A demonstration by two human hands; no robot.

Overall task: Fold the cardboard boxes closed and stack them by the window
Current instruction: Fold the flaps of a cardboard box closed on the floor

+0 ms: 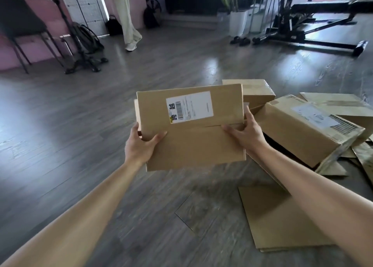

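Left hand (141, 143) and right hand (245, 133) grip a labelled cardboard box (193, 141) by its sides, held above the floor (80, 145).

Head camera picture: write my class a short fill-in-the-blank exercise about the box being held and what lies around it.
1. The held box is gripped by ____ hands.
2. Its white label is on the box's ____ face.
3. The flattened cardboard sheet lies on the ____.

Missing words: two (both); top; floor
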